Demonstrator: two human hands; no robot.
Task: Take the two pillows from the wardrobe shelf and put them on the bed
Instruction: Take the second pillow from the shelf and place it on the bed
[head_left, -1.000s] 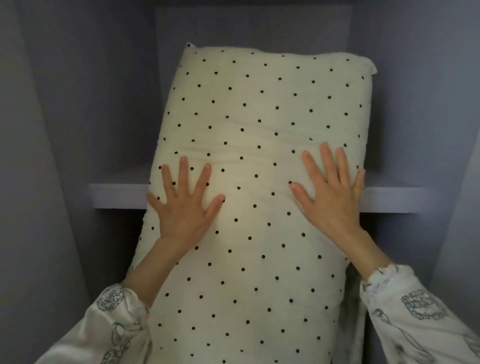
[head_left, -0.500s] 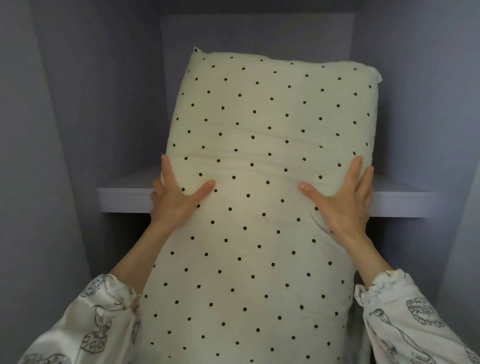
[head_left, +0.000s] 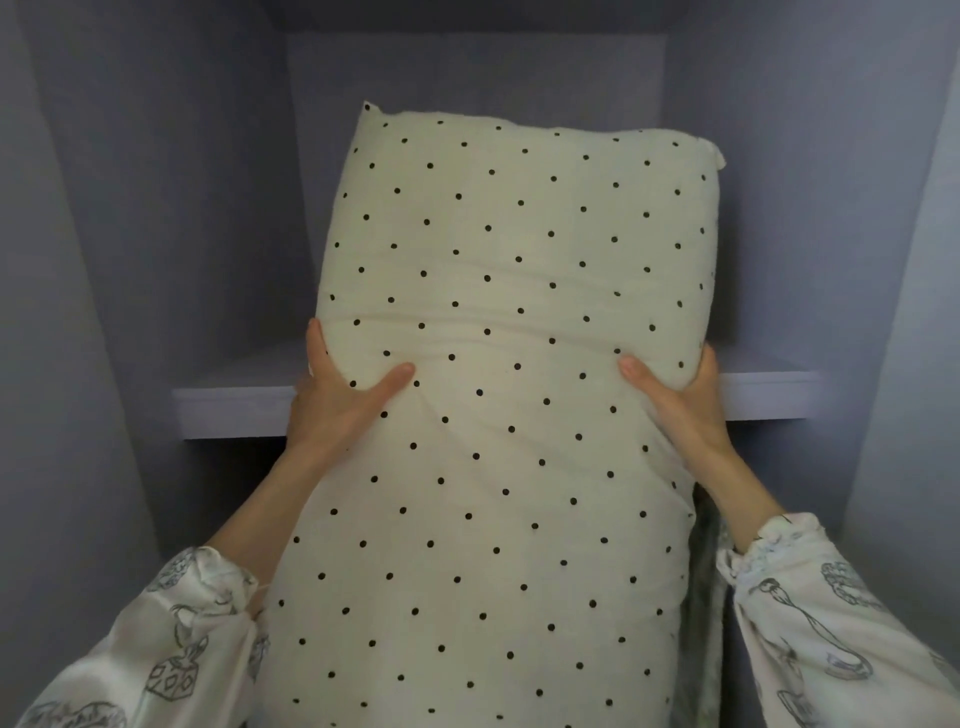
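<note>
A long cream pillow (head_left: 509, 291) with small black dots lies lengthways over the front edge of the wardrobe shelf (head_left: 234, 410), its far end up against the back wall. My left hand (head_left: 337, 400) clasps its left side, thumb on top and fingers wrapped round the edge. My right hand (head_left: 675, 400) clasps the right side the same way. A grey cloth edge (head_left: 706, 597) shows under the pillow's lower right side; I cannot tell whether it is a second pillow. The bed is out of view.
Grey wardrobe walls close in on the left (head_left: 130, 260), right (head_left: 831, 234) and back (head_left: 467, 73). The shelf's front lip (head_left: 769, 400) runs across at hand height. Below the shelf the space is dark.
My hands lay flat on top of the pillow a second ago; they slid outward and now grip both side edges. The pillow's near part has risen slightly.
</note>
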